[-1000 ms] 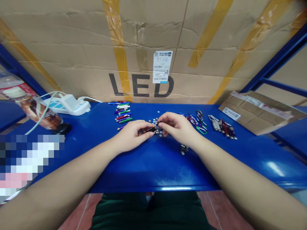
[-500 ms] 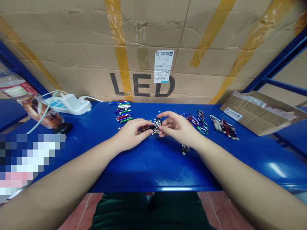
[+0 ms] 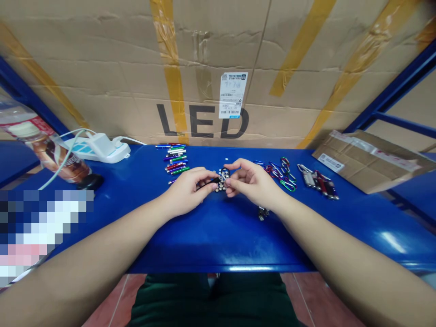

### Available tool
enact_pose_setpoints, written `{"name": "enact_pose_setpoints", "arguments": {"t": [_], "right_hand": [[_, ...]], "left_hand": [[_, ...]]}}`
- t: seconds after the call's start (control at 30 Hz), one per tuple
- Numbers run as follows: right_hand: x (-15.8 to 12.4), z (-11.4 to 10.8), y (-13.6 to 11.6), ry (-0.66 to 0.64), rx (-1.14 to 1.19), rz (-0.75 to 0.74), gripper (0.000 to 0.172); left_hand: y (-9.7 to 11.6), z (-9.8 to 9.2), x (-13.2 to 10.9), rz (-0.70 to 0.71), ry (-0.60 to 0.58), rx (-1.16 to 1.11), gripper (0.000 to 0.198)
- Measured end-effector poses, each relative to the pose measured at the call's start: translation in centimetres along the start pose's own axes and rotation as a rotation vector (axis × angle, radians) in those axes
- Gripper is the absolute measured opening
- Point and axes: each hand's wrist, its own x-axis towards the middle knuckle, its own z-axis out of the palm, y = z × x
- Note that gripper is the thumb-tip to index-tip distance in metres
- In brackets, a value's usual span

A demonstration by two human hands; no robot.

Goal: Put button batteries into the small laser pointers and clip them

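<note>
My left hand (image 3: pixel 189 190) is closed round a thin black tube (image 3: pixel 208 182), a small flashlight body, held level over the blue table (image 3: pixel 211 231). My right hand (image 3: pixel 252 181) pinches something tiny at the tube's open end; I cannot make out what. Both hands meet just over a small heap of silver button batteries (image 3: pixel 222 175). A row of coloured tubes (image 3: pixel 173 159) lies behind my left hand.
Coloured carabiners (image 3: pixel 281 175) and finished keychain lights (image 3: pixel 318 181) lie to the right, a small metal part (image 3: pixel 261 212) by my right wrist. A white power strip (image 3: pixel 98 147), a bottle (image 3: pixel 44 145) and a black cap (image 3: pixel 89 181) stand left. Cardboard boxes (image 3: pixel 368 159) close the back and right.
My right hand lifted from the battery heap and came to the end of the black tube. My left hand stayed almost still with the tube.
</note>
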Motion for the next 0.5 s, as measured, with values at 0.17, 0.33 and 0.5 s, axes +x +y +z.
{"name": "enact_pose_setpoints", "arguments": {"t": [0.17, 0.33, 0.5], "right_hand": [[-0.1, 0.5, 0.3, -0.042, 0.058, 0.033, 0.05], [-0.2, 0.4, -0.1, -0.051, -0.061, 0.012, 0.042], [-0.1, -0.8, -1.2, 0.041, -0.354, -0.079, 0.024]], "left_hand": [[-0.2, 0.1, -0.2, -0.068, -0.018, -0.101, 0.031], [-0.6, -0.3, 0.1, -0.027, 0.014, -0.002, 0.028], [-0.2, -0.6, 0.2, 0.059, -0.002, 0.072, 0.027]]}}
